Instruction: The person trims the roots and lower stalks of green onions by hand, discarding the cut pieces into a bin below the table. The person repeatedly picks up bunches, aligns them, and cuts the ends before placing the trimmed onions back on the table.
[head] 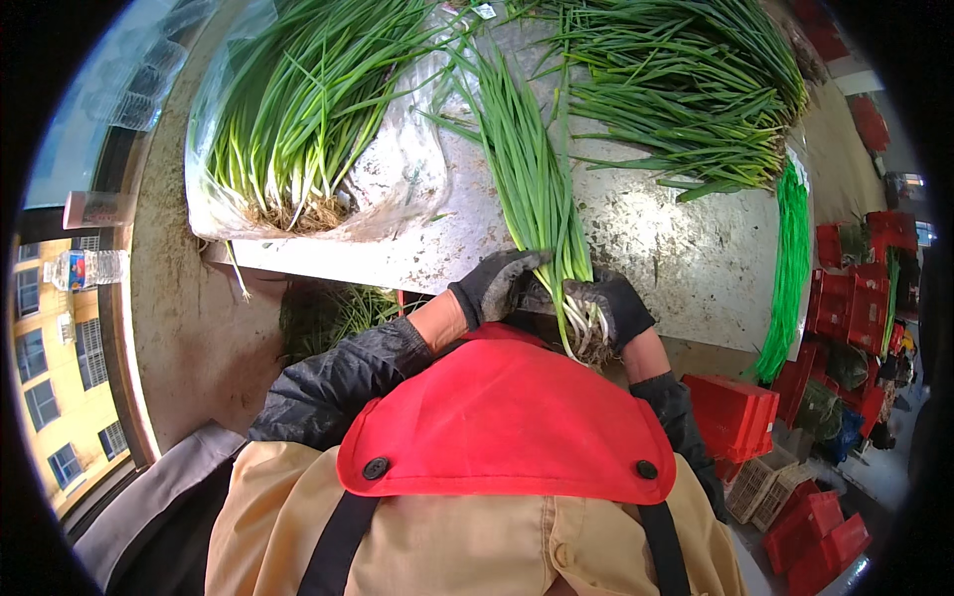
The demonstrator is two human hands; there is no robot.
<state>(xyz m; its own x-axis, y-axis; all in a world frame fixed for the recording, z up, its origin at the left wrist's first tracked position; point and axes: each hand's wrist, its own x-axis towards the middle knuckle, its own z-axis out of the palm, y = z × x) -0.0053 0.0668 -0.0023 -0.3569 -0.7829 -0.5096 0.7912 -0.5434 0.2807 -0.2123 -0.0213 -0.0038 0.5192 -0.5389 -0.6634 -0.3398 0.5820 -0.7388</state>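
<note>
Both my hands wear dark gloves and hold one bunch of green onions [531, 171] over the near edge of the metal-looking table [462, 261]. My left hand [501, 287] grips the left side of the stalks just above their white ends. My right hand [610, 304] is closed around the white lower stalks, with the roots [596, 350] hanging beside it. The leaves point away from me across the tabletop. A big pile of green onions [298, 127] lies on clear plastic sheeting [425, 175] at the left. Another pile [693, 97] lies at the back right, roots facing right.
Bright green plastic ties [786, 276] hang over the table's right edge. Red crates [734, 413] stand on the floor at the right, near pale crates [768, 484]. A plastic bottle [89, 270] and a cup [100, 210] are by the window at the left. More greens [350, 313] lie below the table.
</note>
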